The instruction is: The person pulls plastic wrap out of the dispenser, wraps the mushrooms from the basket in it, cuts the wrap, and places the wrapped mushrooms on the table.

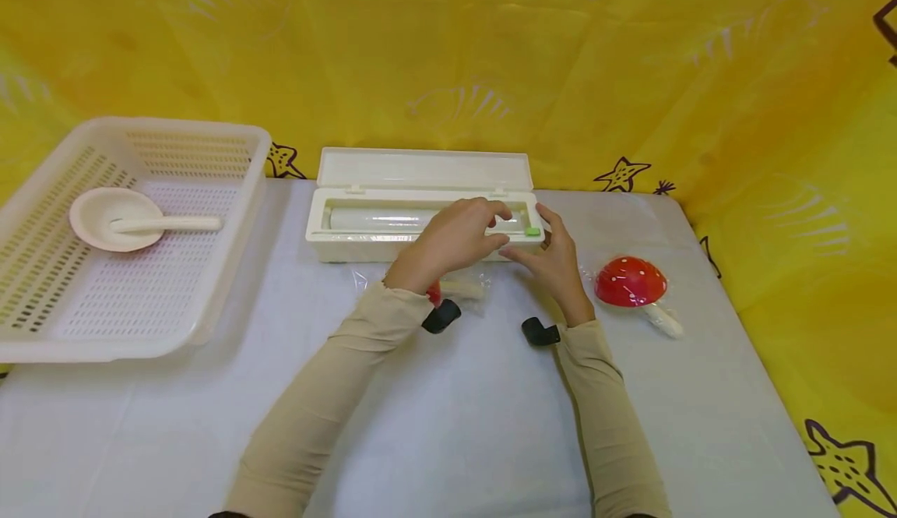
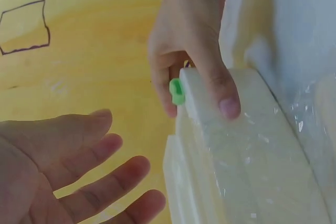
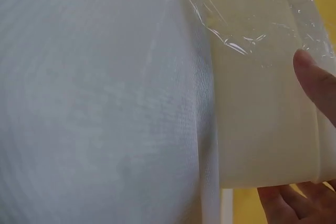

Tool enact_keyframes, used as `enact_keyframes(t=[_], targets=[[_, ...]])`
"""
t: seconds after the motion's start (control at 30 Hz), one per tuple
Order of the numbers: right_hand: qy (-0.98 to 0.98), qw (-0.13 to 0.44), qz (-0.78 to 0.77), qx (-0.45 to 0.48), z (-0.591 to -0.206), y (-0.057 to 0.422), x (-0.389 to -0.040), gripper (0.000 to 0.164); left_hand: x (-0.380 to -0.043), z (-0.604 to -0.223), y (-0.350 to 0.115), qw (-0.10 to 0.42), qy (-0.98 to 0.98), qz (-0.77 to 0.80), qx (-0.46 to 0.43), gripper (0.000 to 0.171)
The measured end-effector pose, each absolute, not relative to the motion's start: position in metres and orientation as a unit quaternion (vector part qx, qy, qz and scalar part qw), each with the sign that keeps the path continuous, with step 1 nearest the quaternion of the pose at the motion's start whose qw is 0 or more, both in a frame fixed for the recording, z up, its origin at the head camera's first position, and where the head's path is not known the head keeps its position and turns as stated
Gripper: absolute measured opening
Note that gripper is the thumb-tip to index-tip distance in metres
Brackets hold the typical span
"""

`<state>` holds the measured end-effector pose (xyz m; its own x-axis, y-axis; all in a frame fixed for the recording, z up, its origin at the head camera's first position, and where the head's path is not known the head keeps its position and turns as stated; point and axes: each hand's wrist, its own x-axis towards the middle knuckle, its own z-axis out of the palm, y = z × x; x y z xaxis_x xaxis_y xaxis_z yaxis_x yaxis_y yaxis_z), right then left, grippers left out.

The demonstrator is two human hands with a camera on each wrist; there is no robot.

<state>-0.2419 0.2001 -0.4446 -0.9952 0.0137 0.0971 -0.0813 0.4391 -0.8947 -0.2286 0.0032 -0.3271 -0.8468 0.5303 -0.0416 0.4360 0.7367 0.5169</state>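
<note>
A cream cling film dispenser (image 1: pixel 364 249) stands with its lid (image 1: pixel 420 169) raised, and a shiny roll of film (image 1: pixel 378 218) lies inside. At its right end sits a small green slider (image 1: pixel 532 231). My right hand (image 1: pixel 557 265) grips that end, thumb on the front face and fingers round the side. Over the right part of the box, my left hand (image 1: pixel 459 230) hovers with spread, lightly bent fingers and nothing in them; the left wrist view shows it apart from the box. Clear film (image 2: pixel 252 145) covers part of the front face.
A wrapped red toy mushroom (image 1: pixel 631 283) lies to the right. Another wrapped mushroom (image 1: pixel 462 290) is partly hidden by the left forearm. At left, a white basket (image 1: pixel 231 269) holds a pale round piece (image 1: pixel 87 218) with a white stem. A yellow patterned cloth (image 1: pixel 455 51) hangs behind.
</note>
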Motion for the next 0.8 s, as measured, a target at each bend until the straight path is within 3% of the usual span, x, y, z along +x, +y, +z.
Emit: enact_keyframes(t=[0.17,0.57,0.8], targets=[[-0.844,0.044,0.534,0.031,-0.444,0.199,-0.242,0.095,-0.237,-0.332,0.019,0.093,0.925,0.256,0.265,0.034],[-0.838,0.108,0.533,0.043,-0.448,0.199,-0.243,0.077,-0.258,-0.352,0.047,0.08,0.917,0.283,0.27,0.03],[-0.835,0.1,0.541,0.021,-0.449,0.201,-0.242,0.078,-0.265,-0.364,0.056,0.093,0.915,0.285,0.269,0.026]])
